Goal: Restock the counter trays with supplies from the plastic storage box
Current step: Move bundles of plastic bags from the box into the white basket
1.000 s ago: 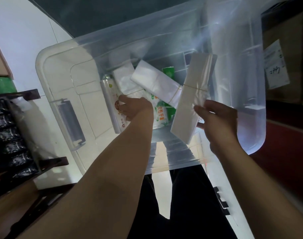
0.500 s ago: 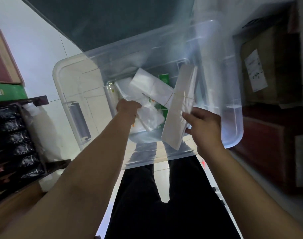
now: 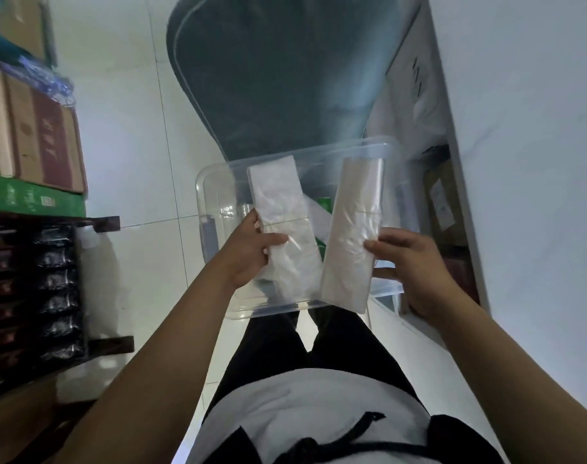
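You are now holding a bag bundle in each grip: left hand [image 3: 248,254] clasping one bundle [image 3: 282,226], right hand [image 3: 409,262] the other [image 3: 354,236], both lifted clear above the storage box [image 3: 215,195] beyond, ready for carrying to the trays.

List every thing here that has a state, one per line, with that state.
Storage box: open, no lid on it, some packs left inside.
Left bundle of bags: lifted above the box, held upright, banded at the middle.
Right bundle of bags: lifted, tilted slightly, also banded.
Left hand: closed on the left bundle.
Right hand: closed on the right bundle.
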`<move>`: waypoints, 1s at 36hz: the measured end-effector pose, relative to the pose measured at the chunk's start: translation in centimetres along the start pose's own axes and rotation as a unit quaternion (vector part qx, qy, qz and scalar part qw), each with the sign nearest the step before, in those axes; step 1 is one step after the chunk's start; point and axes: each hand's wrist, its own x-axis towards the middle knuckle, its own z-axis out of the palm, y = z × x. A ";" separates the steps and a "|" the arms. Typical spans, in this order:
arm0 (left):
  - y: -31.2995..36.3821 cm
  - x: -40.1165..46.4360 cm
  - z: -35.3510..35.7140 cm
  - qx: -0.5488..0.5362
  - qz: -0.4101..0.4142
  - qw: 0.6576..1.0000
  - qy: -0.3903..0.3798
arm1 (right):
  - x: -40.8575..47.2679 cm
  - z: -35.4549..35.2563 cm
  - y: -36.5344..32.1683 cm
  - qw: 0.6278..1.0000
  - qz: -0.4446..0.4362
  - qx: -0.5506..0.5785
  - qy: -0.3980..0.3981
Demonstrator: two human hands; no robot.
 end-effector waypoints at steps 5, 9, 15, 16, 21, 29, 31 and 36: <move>3.1 -2.9 1.5 -0.015 0.009 0.996 -0.089 | -2.7 0.3 -3.0 0.998 -0.047 -0.034 -0.011; 4.0 -4.3 2.2 -0.022 0.020 0.992 -0.123 | -5.4 0.9 -5.7 0.997 -0.069 -0.018 -0.036; 4.4 -6.0 3.8 0.004 0.009 0.990 -0.143 | -9.1 2.1 -8.7 0.993 -0.061 0.022 -0.103; 4.5 -6.3 4.1 -0.003 -0.003 0.987 -0.158 | -9.3 2.4 -8.9 0.993 -0.056 0.008 -0.108; 4.7 -7.2 4.1 -0.005 -0.019 0.961 -0.276 | -9.1 4.6 -8.0 0.991 -0.047 -0.118 -0.042; 2.9 -6.6 3.7 0.075 0.003 0.960 -0.269 | -10.4 5.2 -5.0 0.989 -0.031 -0.135 0.041; 2.6 -6.5 4.1 0.078 -0.007 0.956 -0.281 | -11.0 5.2 -4.2 0.989 -0.029 -0.123 0.078; 2.6 -6.7 5.7 0.117 -0.018 0.944 -0.307 | -12.2 4.4 -2.2 0.976 -0.022 -0.116 0.183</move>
